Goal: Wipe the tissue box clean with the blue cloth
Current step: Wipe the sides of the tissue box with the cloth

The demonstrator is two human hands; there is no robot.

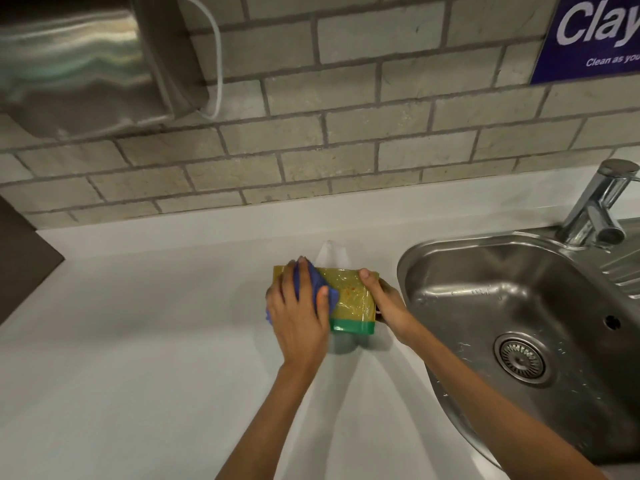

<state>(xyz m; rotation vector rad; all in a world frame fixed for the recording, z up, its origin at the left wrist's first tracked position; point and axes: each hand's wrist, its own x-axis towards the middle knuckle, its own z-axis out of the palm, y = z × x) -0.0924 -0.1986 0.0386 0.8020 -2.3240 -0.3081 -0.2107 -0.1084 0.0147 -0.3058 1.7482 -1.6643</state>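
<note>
Just below the centre of the frame, the tissue box, yellow-green with a green band along its near edge and a glossy plastic wrap, sits on the pale worktop with a white tissue standing up behind it. The left hand lies flat on the box's left part, fingers pressing the blue cloth down against the top; the cloth bunches under the palm and pokes out at the hand's left side. The right hand clamps the box's right end, thumb on the top and the rest of the fingers hidden round the side, steadying it. To wipe well, I judge the pressing hand should keep even, moderate pressure and draw the cloth across toward the small reddish marks near the middle of the top, while the bracing hand stops the light box from sliding; the wrap looks slick and wrinkled, so short overlapping strokes would likely lift dirt better than one long sweep, and too hard a push could dent the cardboard. To the right, the steel sink lies close to the box, its rim near the bracing wrist, with the tap at the right edge of the frame. The left and lower left of the worktop look open for shifting or turning the box.
</note>
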